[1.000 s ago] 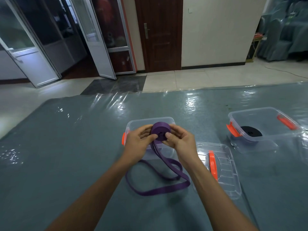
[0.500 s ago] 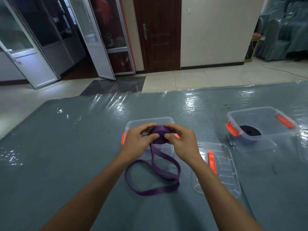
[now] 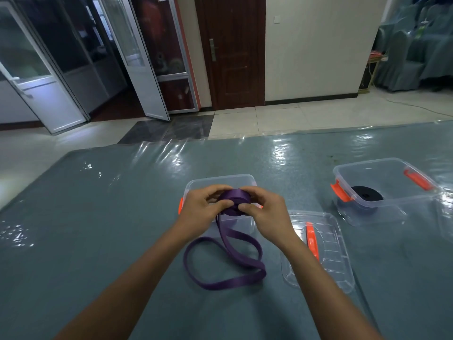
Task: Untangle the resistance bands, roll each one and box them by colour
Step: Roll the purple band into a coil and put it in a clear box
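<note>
A purple resistance band (image 3: 234, 201) is partly wound into a roll that I hold above a clear box (image 3: 220, 180) with orange latches. My left hand (image 3: 201, 214) pinches the roll from the left and my right hand (image 3: 266, 214) from the right. The band's loose tail (image 3: 220, 268) hangs down and loops on the table in front of the box. A second clear box (image 3: 414, 202) to the right holds a rolled black band (image 3: 366, 196).
A clear lid (image 3: 323, 251) with an orange latch lies flat just right of my right forearm. The table (image 3: 98, 217) has a grey-green cloth under glossy plastic. Its far edge meets tiled floor, with doors and a wall beyond.
The roll has turned in my fingers and taken in more band. The loose loop on the table has grown shorter and drawn closer to the box.
</note>
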A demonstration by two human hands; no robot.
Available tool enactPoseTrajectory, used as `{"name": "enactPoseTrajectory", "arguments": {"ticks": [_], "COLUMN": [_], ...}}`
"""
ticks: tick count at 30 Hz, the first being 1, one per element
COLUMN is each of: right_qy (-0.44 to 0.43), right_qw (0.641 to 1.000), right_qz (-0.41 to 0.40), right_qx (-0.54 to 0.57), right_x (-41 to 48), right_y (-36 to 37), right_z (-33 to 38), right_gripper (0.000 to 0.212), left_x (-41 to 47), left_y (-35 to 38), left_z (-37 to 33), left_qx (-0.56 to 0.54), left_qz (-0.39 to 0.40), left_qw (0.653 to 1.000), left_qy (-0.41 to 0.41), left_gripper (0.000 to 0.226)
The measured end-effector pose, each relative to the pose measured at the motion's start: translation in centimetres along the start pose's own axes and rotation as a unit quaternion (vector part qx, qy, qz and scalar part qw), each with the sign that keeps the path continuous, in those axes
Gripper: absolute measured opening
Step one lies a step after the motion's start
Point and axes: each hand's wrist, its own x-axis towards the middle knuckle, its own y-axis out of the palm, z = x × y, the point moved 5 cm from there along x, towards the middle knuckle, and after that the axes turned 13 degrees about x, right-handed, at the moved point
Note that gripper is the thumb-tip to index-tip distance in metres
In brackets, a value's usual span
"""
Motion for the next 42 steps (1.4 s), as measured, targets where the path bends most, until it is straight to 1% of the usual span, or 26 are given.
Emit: {"name": "enactPoseTrajectory", "arguments": {"ticks": [2,5,8,9,10,12,13,14,15,17,19,21,22,24,25,26,27,28,29,30,31,33,35,37,39,42], "right_qy": [0.026,0.079,0.113,0.114,0.1,0.042,0.015,-0.001,-0.005,-0.002,0.035,0.089,0.108,0.126,0.124,0.108,0.075,0.034,-0.001,-0.022,-0.026,-0.028,-0.023,0.016,0.066,0.106], "right_qw": [0.995,0.968,0.953,0.958,0.972,0.999,0.998,0.995,0.995,0.999,0.996,0.968,0.952,0.934,0.938,0.956,0.981,0.997,0.999,0.995,0.992,0.992,0.997,0.998,0.978,0.94], "right_qz": [-0.034,-0.066,-0.074,-0.07,-0.059,-0.013,0.011,0.025,0.028,0.005,-0.046,-0.088,-0.091,-0.084,-0.08,-0.076,-0.067,-0.048,-0.02,0.003,0.018,0.013,-0.011,-0.051,-0.088,-0.096], "right_qx": [0.085,0.227,0.271,0.254,0.202,0.022,-0.055,-0.093,-0.092,-0.051,0.066,0.217,0.271,0.324,0.313,0.26,0.169,0.056,-0.039,-0.101,-0.125,-0.123,-0.074,0.041,0.178,0.311], "right_x": [0.1,-0.3,-0.9,-1.0,-1.0,-0.7,-0.6,-0.6,-0.5,-0.2,-0.2,-0.5,-0.6,-1.0,-1.1,-1.1,-1.0,-0.8,-0.7,-0.5,-0.2,0.1,0.1,0.0,-0.3,-0.9], "right_y": [-0.5,-0.5,0.1,0.2,0.0,-0.2,-0.2,-0.1,-0.2,-0.5,-0.9,-0.8,-0.5,0.2,0.3,0.0,-0.4,-0.7,-0.7,-0.7,-0.7,-0.9,-1.2,-1.5,-1.6,-0.9], "right_z": [-0.2,-0.9,-1.8,-1.8,-1.6,-0.9,-0.4,-0.1,0.2,0.4,0.0,-0.7,-1.0,-1.5,-1.4,-1.2,-0.8,-0.3,0.2,0.5,0.7,0.9,1.0,0.4,-0.5,-1.3], "right_gripper": [0.037,0.037,0.034,0.034,0.035,0.037,0.038,0.036,0.033,0.031,0.033,0.033,0.032,0.031,0.031,0.033,0.036,0.039,0.041,0.041,0.038,0.033,0.032,0.035,0.031,0.03], "left_x": [0.0,-0.1,-0.1,-0.2,-0.2,-0.2,-0.1,0.0,0.1,0.1,0.1,0.2,0.3,0.5,0.6,0.6,0.6,0.7,0.8,0.8,0.8,0.8,0.7,0.6,0.6,0.4], "left_y": [0.1,0.3,0.3,0.2,0.1,-0.2,-0.3,-0.2,-0.2,0.0,0.2,0.3,0.4,0.4,0.4,0.3,0.3,0.2,0.1,0.2,0.3,0.5,0.7,0.9,1.1,1.1], "left_z": [0.2,0.7,0.8,0.8,0.6,0.5,0.4,0.3,0.3,0.4,0.7,1.0,1.0,1.0,0.9,0.9,0.9,0.9,0.8,0.7,0.6,0.2,0.0,0.2,0.6,0.7], "left_qx": [-0.036,-0.072,-0.059,-0.046,-0.026,0.041,0.071,0.084,0.076,0.035,-0.022,-0.066,-0.071,-0.057,-0.039,-0.018,0.009,0.045,0.086,0.118,0.133,0.114,0.061,-0.002,-0.061,-0.068], "left_qz": [-0.006,-0.021,-0.022,-0.014,-0.003,0.021,0.029,0.035,0.036,0.026,0.004,-0.016,-0.02,-0.016,-0.008,0.004,0.019,0.034,0.047,0.056,0.062,0.051,0.023,0.002,-0.011,-0.028], "left_qw": [0.999,0.996,0.996,0.998,0.999,0.999,0.997,0.995,0.996,0.999,1.0,0.997,0.996,0.997,0.999,1.0,1.0,0.998,0.995,0.99,0.987,0.99,0.997,1.0,0.997,0.995], "left_qy": [-0.021,-0.055,-0.057,-0.05,-0.036,0.005,0.026,0.038,0.037,0.016,-0.013,-0.035,-0.041,-0.041,-0.033,-0.023,-0.009,0.01,0.036,0.058,0.07,0.065,0.039,0.001,-0.034,-0.063], "left_gripper": [0.034,0.035,0.032,0.031,0.03,0.026,0.024,0.024,0.025,0.03,0.035,0.038,0.038,0.039,0.038,0.036,0.033,0.029,0.027,0.026,0.026,0.026,0.028,0.033,0.035,0.034]}}
